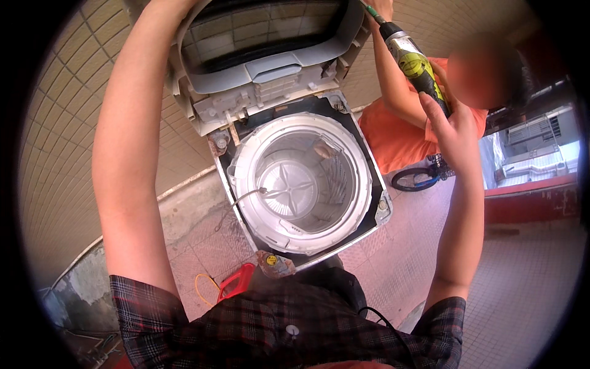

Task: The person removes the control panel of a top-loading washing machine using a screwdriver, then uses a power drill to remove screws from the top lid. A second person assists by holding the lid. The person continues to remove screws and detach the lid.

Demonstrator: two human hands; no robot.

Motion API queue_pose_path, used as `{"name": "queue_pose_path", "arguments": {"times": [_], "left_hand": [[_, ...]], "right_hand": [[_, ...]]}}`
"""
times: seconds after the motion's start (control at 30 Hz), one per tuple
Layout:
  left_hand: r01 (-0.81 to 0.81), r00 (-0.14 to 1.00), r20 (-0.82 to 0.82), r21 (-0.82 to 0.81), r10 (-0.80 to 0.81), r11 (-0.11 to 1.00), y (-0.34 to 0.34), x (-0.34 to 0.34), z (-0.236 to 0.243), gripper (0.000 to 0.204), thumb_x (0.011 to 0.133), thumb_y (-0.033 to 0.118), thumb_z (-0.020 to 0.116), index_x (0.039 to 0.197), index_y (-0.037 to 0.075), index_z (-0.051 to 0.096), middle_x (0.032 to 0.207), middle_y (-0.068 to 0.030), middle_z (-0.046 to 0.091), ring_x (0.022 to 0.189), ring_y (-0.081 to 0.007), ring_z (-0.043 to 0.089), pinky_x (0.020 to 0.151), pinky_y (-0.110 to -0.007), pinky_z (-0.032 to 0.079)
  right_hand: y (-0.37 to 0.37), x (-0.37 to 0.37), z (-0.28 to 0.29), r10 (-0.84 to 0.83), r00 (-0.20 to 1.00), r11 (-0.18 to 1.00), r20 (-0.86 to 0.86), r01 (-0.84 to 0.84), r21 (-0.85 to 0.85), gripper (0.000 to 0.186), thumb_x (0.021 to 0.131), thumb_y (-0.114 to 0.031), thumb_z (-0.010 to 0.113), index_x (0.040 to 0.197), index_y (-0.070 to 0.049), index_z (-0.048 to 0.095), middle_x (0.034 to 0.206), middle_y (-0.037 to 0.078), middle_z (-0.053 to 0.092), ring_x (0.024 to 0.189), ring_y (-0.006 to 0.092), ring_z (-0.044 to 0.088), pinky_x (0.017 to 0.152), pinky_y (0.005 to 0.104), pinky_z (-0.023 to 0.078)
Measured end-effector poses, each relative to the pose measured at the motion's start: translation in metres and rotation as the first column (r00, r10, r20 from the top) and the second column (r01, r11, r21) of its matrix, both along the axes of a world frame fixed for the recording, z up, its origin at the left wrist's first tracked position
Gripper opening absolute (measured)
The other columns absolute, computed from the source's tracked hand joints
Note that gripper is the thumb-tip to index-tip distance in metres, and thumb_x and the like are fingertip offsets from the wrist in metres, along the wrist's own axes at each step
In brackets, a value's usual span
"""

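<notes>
Head view: a drill (419,74) in the right hand (453,126), above an opened washing machine (243,212).

The right hand is wrapped around the drill, whose bit points up and left, near the right edge of the machine's raised top panel (261,101). The left hand (178,3) is at the panel's left side, mostly cut off; its grip cannot be told. The round tub (295,184) lies between the 2 forearms. At right, a co-worker in an orange shirt (393,138) raises 1 arm.
</notes>
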State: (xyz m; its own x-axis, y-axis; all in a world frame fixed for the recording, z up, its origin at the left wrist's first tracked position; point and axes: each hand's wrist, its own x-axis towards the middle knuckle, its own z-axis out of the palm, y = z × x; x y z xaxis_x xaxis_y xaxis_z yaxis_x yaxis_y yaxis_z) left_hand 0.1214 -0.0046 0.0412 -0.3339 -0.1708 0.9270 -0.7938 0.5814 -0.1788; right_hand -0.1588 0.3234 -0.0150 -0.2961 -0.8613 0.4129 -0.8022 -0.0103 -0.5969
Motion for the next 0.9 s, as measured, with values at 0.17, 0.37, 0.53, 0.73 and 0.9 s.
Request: {"name": "queue_pose_path", "arguments": {"times": [0.17,0.37,0.53,0.73,0.9], "left_hand": [[-0.051,0.999,0.014,-0.016,0.051,0.999,-0.004,0.000,0.000,0.052,0.083,0.012,0.071,0.132,0.003,0.060,0.129,-0.0160,0.063,0.128,-0.0310,0.052,0.115,-0.046,0.034],[-0.069,0.998,-0.006,-0.005,0.069,0.998,0.002,-0.004,-0.003,0.064,0.076,0.020,0.083,0.134,0.007,0.059,0.130,-0.0141,0.062,0.129,-0.0305,0.053,0.115,-0.047,0.034],[-0.068,0.998,0.008,-0.004,0.068,0.998,-0.001,-0.001,0.000,0.067,0.076,0.022,0.084,0.135,0.007,0.058,0.133,-0.0141,0.060,0.130,-0.0313,0.051,0.115,-0.048,0.034],[-0.030,0.996,-0.092,-0.280,0.004,0.959,0.017,-0.015,-0.002,0.055,0.083,0.028,0.079,0.130,0.006,0.059,0.132,-0.0150,0.059,0.131,-0.0332,0.049,0.112,-0.049,0.035],[0.678,0.733,-0.570,0.657,-0.371,0.329,0.054,-0.080,-0.035,0.036,0.101,0.029,0.064,0.119,-0.002,0.068,0.100,-0.0164,0.074,0.093,-0.0273,0.072,0.082,-0.040,0.058]], "right_hand": [[-0.003,-0.009,-0.014,0.029,1.000,0.997,-0.003,-0.030,-0.070,0.059,0.096,-0.021,0.070,0.149,-0.001,0.051,0.125,0.021,0.068,0.117,0.0238,0.066,0.102,0.0345,0.049],[0.000,0.009,-0.003,-0.082,0.956,0.996,-0.280,0.073,-0.041,0.057,0.095,-0.023,0.071,0.144,0.000,0.056,0.123,0.024,0.069,0.112,0.0321,0.070,0.098,0.0379,0.052],[0.005,0.031,0.018,-0.079,0.920,0.996,-0.384,0.059,-0.065,0.057,0.094,-0.024,0.072,0.143,0.001,0.056,0.122,0.025,0.069,0.111,0.0332,0.070,0.099,0.0379,0.052],[0.001,0.036,0.013,-0.077,0.950,0.991,-0.301,0.040,-0.130,0.056,0.094,-0.021,0.071,0.143,0.002,0.056,0.124,0.024,0.069,0.114,0.0309,0.069,0.100,0.0369,0.051],[0.010,0.044,0.010,-0.059,0.961,0.985,-0.272,0.012,-0.171,0.056,0.092,-0.020,0.073,0.141,0.003,0.058,0.121,0.026,0.069,0.110,0.0350,0.071,0.096,0.0387,0.053]]}}
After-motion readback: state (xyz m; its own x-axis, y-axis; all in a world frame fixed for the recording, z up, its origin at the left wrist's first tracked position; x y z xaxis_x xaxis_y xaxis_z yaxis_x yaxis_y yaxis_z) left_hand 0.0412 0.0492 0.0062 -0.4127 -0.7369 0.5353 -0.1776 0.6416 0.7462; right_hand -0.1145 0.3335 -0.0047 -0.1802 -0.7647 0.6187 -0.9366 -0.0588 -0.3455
